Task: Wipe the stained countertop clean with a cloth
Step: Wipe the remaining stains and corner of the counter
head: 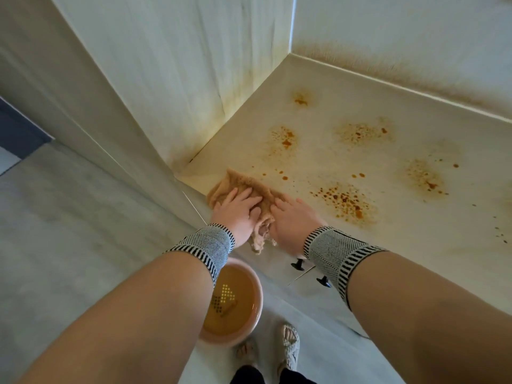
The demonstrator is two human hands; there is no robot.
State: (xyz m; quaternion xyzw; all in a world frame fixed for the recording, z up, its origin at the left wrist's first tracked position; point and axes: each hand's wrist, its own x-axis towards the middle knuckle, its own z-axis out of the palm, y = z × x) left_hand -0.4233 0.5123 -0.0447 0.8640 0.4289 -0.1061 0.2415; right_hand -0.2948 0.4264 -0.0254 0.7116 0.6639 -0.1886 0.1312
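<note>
head | cloth (243, 199) long axis front-to-back; both hands pressing it

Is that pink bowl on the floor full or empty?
Partly full: the pink bowl holds brownish water that mirrors a light, its level below the rim.

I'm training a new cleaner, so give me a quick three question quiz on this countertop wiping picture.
1. True or false: both hands press on the cloth.
2. Where is the basin? A) on the countertop B) on the floor
3. What marks the countertop?

Key:
1. True; left hand and right hand lie flat on it.
2. B
3. Orange-brown stains.
</note>
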